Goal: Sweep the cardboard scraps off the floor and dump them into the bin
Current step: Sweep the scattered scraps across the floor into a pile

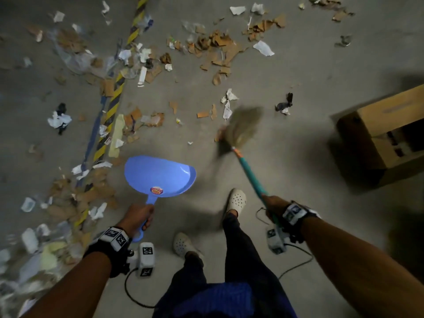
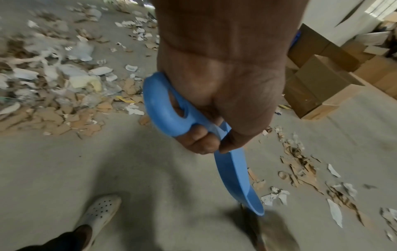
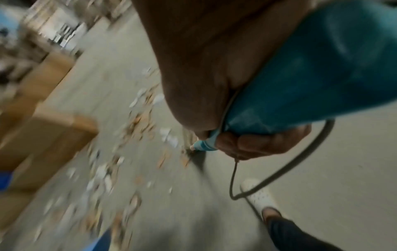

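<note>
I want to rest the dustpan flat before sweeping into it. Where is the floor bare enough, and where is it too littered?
Bare concrete lies around the feet, between the dustpan in the left hand and the broom in the right hand, and on toward the cardboard box. Crowded: scraps along the striped floor tape at left, and the cardboard scraps ahead.

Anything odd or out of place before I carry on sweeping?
Only the mess itself: torn cardboard scraps and paper scattered across the floor. The dustpan is empty. A cardboard box lies tipped on its side, right.
</note>
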### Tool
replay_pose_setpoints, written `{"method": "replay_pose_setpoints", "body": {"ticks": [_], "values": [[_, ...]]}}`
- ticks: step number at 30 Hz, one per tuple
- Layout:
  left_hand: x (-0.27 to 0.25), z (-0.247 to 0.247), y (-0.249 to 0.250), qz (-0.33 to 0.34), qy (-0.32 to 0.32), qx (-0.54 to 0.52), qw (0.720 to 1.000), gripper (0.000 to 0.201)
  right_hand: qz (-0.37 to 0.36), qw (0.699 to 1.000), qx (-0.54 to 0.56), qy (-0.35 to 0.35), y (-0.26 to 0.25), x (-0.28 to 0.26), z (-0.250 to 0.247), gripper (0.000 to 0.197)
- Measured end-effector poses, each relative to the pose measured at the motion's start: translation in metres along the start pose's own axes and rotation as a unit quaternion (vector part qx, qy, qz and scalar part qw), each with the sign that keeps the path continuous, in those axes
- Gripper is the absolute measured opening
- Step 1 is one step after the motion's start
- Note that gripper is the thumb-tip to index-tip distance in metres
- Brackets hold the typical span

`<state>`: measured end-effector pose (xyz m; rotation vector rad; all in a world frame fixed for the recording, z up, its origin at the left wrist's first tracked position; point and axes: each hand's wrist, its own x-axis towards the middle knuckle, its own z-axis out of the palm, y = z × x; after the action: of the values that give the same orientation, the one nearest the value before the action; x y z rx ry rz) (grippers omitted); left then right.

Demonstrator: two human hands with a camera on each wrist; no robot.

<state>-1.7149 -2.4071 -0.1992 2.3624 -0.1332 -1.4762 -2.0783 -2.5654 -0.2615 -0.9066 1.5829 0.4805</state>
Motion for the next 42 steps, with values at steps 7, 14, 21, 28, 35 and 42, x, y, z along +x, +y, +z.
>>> {"method": "replay_pose_setpoints", "body": {"ticks": [7, 14, 21, 28, 35, 42], "values": [[-0.023, -0.005, 0.0, -0.049, 0.039, 0.021, 0.998, 0.029, -0.108, 0.978, -0.156, -0.084, -0.069, -0.002, 0.042, 0.048], [-0.021, 0.009, 0.044, -0.027, 0.02, -0.003, 0.999, 0.031, -0.191, 0.961, -0.2, 0.001, -0.038, -0.026, -0.017, 0.062], [-0.001, 0.067, 0.125, 0.05, -0.028, 0.01, 0.998, 0.032, -0.106, 0.979, 0.003, 0.175, 0.04, -0.04, -0.104, 0.074], [0.017, 0.117, 0.198, 0.087, -0.084, 0.03, 0.992, 0.026, 0.031, 0.912, 0.361, 0.19, 0.038, -0.035, -0.199, 0.043], [0.062, 0.125, 0.273, 0.099, -0.094, 0.036, 0.99, 0.017, 0.077, 0.89, 0.41, 0.185, -0.017, 0.016, -0.231, 0.036], [0.116, 0.093, 0.302, 0.065, -0.05, 0.009, 0.997, 0.025, 0.064, 0.988, 0.143, 0.0, -0.159, 0.054, -0.141, 0.029]]}}
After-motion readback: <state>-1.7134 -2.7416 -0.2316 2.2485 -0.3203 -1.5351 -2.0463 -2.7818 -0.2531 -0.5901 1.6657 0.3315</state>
